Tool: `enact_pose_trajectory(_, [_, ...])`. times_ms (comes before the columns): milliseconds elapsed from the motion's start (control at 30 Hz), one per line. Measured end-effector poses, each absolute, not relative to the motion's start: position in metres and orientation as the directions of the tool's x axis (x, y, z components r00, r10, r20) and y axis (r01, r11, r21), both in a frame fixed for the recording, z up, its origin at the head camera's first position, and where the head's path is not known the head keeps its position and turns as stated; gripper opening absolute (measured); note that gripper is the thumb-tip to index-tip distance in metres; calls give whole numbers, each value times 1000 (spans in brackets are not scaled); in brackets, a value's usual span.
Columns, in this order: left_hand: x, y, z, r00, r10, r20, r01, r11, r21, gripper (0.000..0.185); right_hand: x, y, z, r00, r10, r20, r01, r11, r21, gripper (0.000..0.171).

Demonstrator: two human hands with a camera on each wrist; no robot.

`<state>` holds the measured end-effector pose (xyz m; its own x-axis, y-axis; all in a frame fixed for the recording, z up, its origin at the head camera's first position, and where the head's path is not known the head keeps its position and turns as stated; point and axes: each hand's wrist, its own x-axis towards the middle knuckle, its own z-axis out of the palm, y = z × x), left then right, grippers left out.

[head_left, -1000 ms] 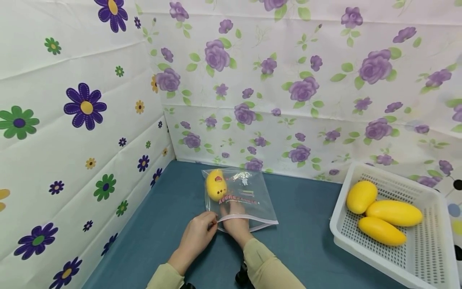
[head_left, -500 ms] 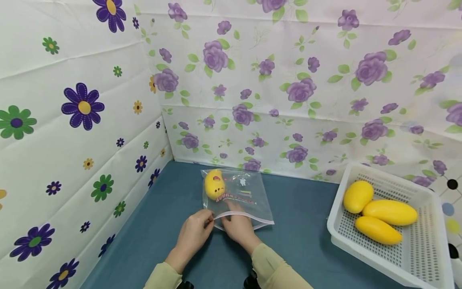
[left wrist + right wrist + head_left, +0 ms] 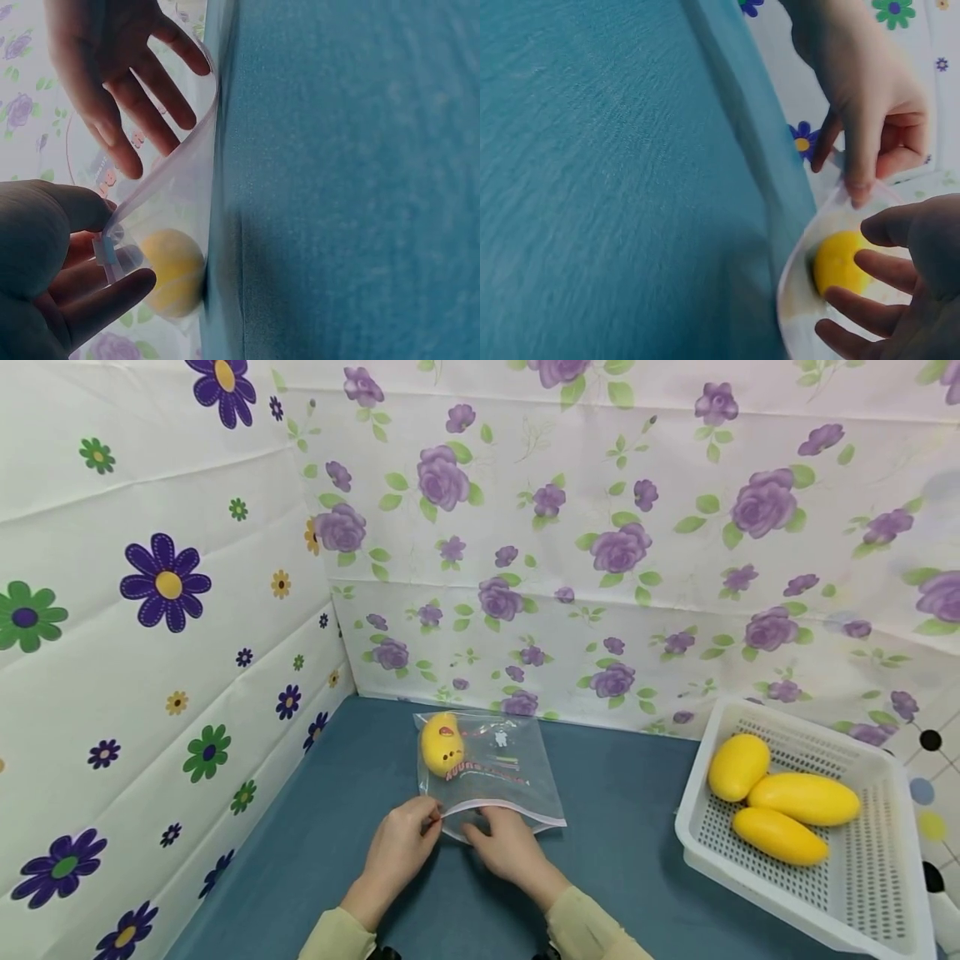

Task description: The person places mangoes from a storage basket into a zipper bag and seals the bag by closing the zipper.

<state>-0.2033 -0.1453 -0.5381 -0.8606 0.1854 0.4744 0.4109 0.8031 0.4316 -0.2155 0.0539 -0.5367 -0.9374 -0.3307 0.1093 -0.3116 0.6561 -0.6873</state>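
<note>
Plastic bag, clear, zip-top with a pale pink strip along the mouth, lies flat on the blue counter near the back wall, mouth facing the person. Red lettering is printed across its middle; too blurred to read. A small white and green mark sits above the lettering, also unreadable.

One yellow mango sits inside the bag at its far left corner. It carries a small red sticker; no writing legible.

Left hand: thumb and forefinger pinch the near left corner of the bag's mouth, lifting the upper lip. The left wrist view shows the pinch on the zip strip, remaining fingers curled beneath.

Right hand: fingers spread and relaxed, at the open mouth of the bag, just right of the left hand. Its grip has hold of nothing. In the left wrist view the fingers are seen through the clear film; whether the tips are just inside the lip or only touching it, cannot tell.

White perforated basket stands on the counter well apart to the right, with three more yellow mangoes lying together in it.

Walls: floral sheeting, purple roses behind, purple and green daisies at left.
</note>
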Motion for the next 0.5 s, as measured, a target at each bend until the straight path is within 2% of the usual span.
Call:
enact_pose_trajectory(167, [-202, -146, -538, -860, 187, 474, 411, 804, 430, 17, -208, 66, -528, -917, -395, 59, -318, 634, -705, 32])
enact_pose_trajectory(500, [-200, -146, -541, -866, 154, 476, 387, 809, 443, 24, -195, 91, -515, -891, -453, -26, -292, 617, -731, 30])
